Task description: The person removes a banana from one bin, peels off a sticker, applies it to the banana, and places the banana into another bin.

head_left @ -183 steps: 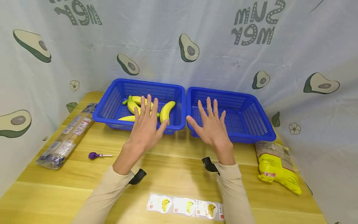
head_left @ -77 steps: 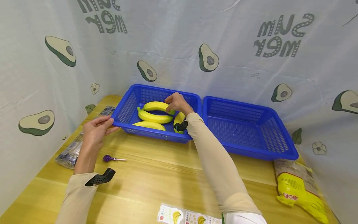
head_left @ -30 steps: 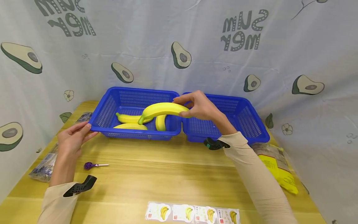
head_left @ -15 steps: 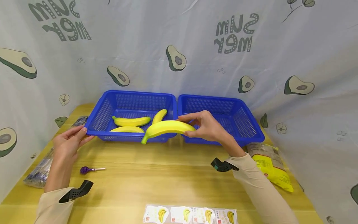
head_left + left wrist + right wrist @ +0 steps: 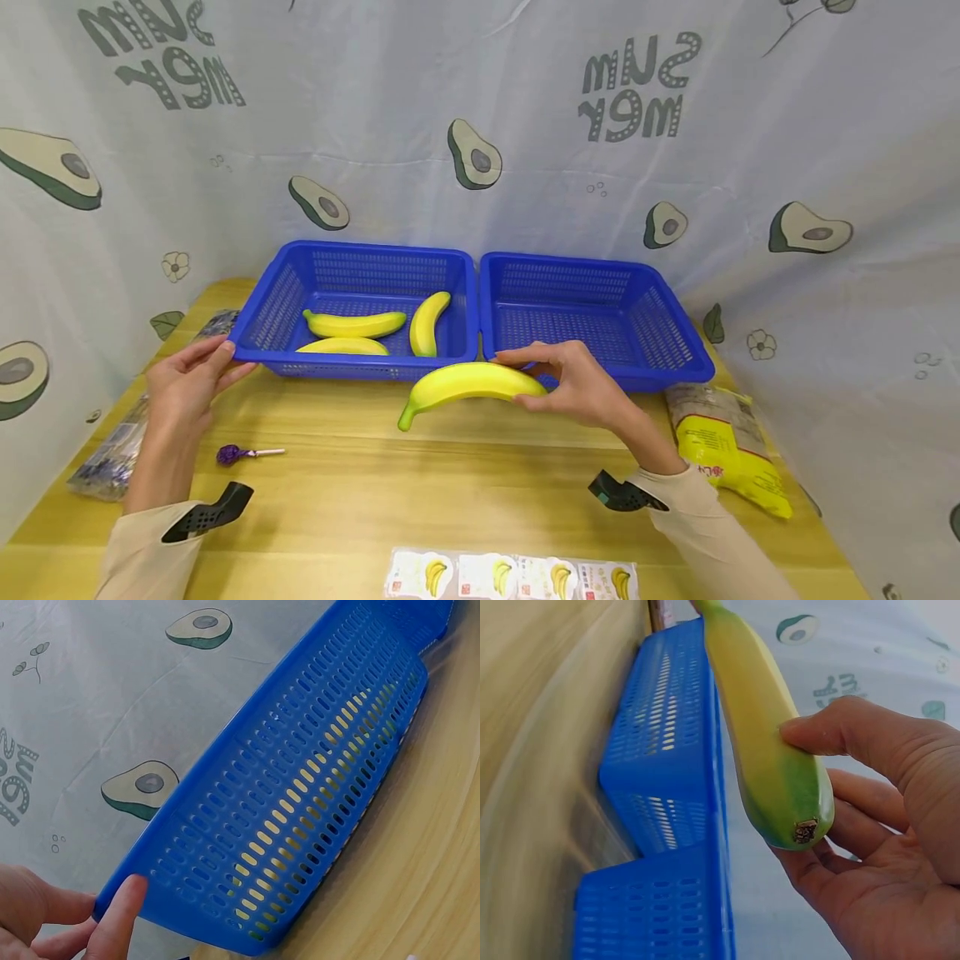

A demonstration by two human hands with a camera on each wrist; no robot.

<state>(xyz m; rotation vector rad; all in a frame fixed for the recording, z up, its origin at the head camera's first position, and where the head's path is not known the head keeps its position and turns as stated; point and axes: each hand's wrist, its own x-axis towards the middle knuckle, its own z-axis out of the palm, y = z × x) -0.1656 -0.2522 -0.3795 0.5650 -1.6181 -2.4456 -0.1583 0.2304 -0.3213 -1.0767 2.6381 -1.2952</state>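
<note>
My right hand (image 5: 581, 390) grips one end of a yellow banana (image 5: 467, 383), held in the air in front of the two baskets, its green stem pointing left and down. In the right wrist view, the thumb presses on the banana (image 5: 757, 712) near its green blunt end and the fingers lie beneath it. My left hand (image 5: 183, 387) pinches the front left corner of the left blue basket (image 5: 300, 365); the left wrist view has thumb and fingers on the basket's rim (image 5: 124, 889). Inside that basket lie 3 bananas (image 5: 356, 325).
Beside the left basket stands a second blue basket (image 5: 675, 373), with nothing seen inside. A purple lollipop (image 5: 231, 454), a long clear packet (image 5: 112, 454), a yellow bag (image 5: 712, 442) and a strip of banana-printed cards (image 5: 487, 575) lie on the wooden table (image 5: 360, 500). A printed curtain (image 5: 405, 125) hangs behind.
Both hands were spread open over the baskets at first. My left hand has taken hold of the basket corner; my right hand has lifted a banana out and brought it forward, lower and slightly right.
</note>
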